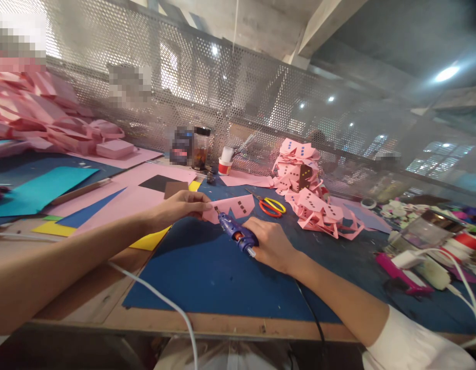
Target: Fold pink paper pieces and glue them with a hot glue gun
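Observation:
My right hand [270, 244] is wrapped round a purple glue gun [238, 231], whose nozzle points up and left. A clear glue stick pokes out of the gun's back end. With its fingers pinched, my left hand [186, 205] grips the left end of a pink paper piece [243, 204] that bears small dark squares. The nozzle is at the paper near my left fingertips; whether it touches cannot be made out. Just beyond lie scissors [272, 207] with red and yellow handles. Everything is over a blue mat [207, 277].
Stacked pink paper pieces [297, 169] stand behind the scissors. A paper cup [225, 162] and a dark-lidded jar [202, 149] are by the mesh screen. Coloured sheets [49, 190] lie left, a power bank [403, 272] right. A white cable [160, 293] crosses the front edge.

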Action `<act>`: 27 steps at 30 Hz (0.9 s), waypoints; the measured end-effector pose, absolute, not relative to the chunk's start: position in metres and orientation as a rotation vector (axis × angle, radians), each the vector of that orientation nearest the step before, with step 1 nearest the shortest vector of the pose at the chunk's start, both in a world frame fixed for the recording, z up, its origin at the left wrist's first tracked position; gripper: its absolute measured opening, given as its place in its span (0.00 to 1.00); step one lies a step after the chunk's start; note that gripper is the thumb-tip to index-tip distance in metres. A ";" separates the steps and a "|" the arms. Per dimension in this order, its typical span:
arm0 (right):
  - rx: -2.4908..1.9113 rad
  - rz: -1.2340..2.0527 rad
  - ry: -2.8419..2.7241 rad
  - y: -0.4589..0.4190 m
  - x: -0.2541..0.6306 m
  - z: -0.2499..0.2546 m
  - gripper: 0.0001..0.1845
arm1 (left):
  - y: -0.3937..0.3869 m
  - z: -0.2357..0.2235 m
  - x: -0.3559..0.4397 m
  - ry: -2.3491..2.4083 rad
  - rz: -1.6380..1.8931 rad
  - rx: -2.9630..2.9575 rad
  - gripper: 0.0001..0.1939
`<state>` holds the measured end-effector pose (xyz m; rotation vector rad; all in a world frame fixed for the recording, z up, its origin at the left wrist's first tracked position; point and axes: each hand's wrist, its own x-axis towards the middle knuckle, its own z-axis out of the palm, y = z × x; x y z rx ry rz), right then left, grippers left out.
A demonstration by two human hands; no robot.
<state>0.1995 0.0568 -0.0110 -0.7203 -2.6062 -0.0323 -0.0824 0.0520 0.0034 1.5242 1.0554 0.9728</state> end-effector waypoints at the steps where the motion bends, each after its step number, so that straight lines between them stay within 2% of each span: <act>1: -0.718 -0.032 -2.606 0.057 0.199 -0.011 0.10 | 0.052 0.003 -0.083 1.051 0.971 1.526 0.15; 10: -0.720 0.000 -2.611 0.056 0.199 -0.008 0.10 | 0.051 0.006 -0.081 1.076 0.982 1.561 0.13; 21: -0.795 0.091 -2.517 0.055 0.198 -0.012 0.06 | 0.059 0.001 -0.087 1.132 1.025 1.652 0.15; 27: -0.821 0.142 -2.496 0.054 0.196 -0.013 0.09 | 0.062 -0.002 -0.089 1.093 1.077 1.694 0.13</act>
